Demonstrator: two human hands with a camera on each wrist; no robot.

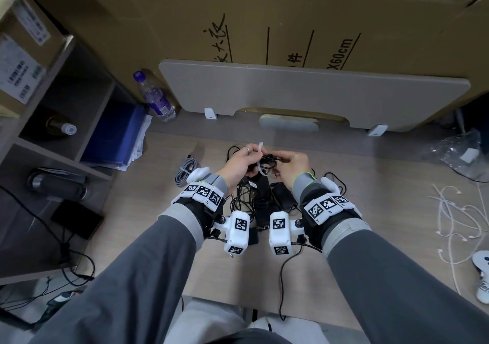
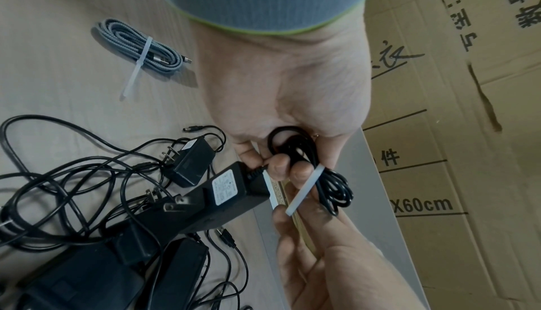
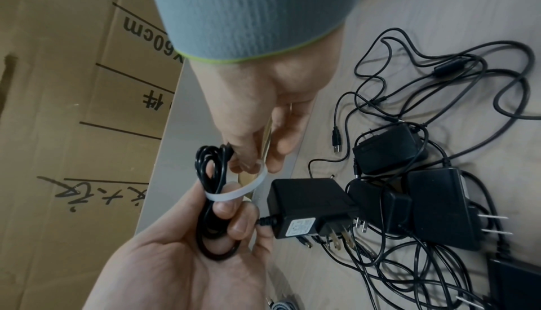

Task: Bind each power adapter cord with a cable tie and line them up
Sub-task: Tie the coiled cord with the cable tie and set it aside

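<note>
My left hand [image 1: 251, 155] grips a coiled black cord [image 2: 307, 153] above the desk, fingers curled round the loops. The cord's black power adapter [image 3: 307, 206] hangs from it, prongs pointing down at the pile. A white cable tie [image 3: 240, 190] wraps round the middle of the coil, its head sticking up past my left thumb in the head view. My right hand [image 3: 257, 162] pinches the tie's free end between thumb and fingertips, close beside the coil. The tie is an unclosed loop.
Below my hands lies a pile of black adapters with tangled cords [image 1: 264, 200]. A grey braided cable [image 2: 143, 53], bound with a tie, lies to the left. Loose white cable ties [image 1: 455, 216] are scattered at right. A water bottle [image 1: 156, 97] and grey board [image 1: 317, 92] stand behind.
</note>
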